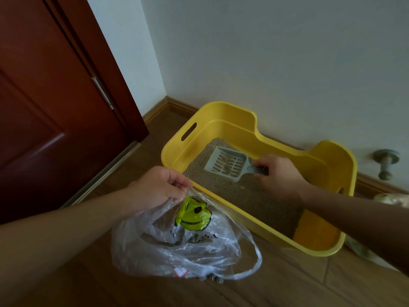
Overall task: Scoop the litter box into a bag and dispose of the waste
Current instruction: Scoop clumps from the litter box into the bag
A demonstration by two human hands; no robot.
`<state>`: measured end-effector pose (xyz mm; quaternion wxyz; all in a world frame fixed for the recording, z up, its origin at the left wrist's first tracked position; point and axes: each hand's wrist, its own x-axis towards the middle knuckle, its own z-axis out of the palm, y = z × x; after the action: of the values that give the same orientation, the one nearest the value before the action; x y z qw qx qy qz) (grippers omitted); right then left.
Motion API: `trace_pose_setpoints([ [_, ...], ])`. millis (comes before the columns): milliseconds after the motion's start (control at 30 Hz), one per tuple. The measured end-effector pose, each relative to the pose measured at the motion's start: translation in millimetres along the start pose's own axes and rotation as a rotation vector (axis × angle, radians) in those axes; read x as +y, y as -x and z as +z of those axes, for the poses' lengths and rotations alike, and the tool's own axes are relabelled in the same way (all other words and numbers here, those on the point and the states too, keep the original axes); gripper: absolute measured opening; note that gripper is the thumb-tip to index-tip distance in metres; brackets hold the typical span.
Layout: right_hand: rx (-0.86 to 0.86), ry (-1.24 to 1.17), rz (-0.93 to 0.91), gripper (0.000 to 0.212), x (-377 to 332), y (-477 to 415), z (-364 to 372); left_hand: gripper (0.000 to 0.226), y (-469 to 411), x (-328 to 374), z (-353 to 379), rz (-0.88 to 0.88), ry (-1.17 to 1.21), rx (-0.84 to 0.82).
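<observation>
We work over the yellow litter box (pixel 327 244), which sits on the wood floor against the wall, with litter (pixel 247 193) covering most of its floor and bare plastic showing at the near right corner. Beside its near left rim lies the clear plastic bag (pixel 177 247), already holding some clumps. Our left hand (pixel 155 187) pinches the bag's edge and lifts the mouth open just beside the rim. Our right hand (pixel 278 173) is clenched on the handle of the grey slotted scoop (pixel 225 163), whose pan rests on the litter with a few pieces in it.

Procedure, in our judgement:
- Sift until loose grains drop through.
- Carry the scoop level over the rim.
- Tip inside the bag's mouth.

The bag bears a green smiling-face print (pixel 192 214) and a small label (pixel 180 272); its writing is too small to read.
</observation>
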<state>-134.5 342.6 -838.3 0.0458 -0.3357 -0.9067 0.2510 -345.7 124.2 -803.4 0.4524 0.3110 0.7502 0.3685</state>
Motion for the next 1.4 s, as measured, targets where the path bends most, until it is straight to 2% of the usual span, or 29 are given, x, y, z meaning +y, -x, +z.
trace_pose_setpoints([
  [367,-0.002,-0.032,-0.084,0.027,-15.6,30.8,-32.0,0.027,13.8,-2.1,-6.5,0.009,-0.115,0.051],
  [633,-0.076,-0.076,-0.241,0.026,-38.3,68.3,-43.4,0.033,28.0,-3.5,-13.7,0.013,-0.172,0.077],
  [867,-0.170,-0.089,-0.372,0.024,-61.0,84.9,-28.1,0.032,35.6,-7.3,-19.9,0.013,-0.164,0.080],
  [1100,-0.281,-0.089,-0.349,0.023,-76.4,84.9,1.9,0.033,37.4,-12.9,-20.7,0.036,-0.069,0.055],
  [1400,-0.325,-0.074,-0.376,0.021,-88.2,70.8,27.3,0.033,32.9,-18.8,-28.0,0.055,-0.040,0.045],
])
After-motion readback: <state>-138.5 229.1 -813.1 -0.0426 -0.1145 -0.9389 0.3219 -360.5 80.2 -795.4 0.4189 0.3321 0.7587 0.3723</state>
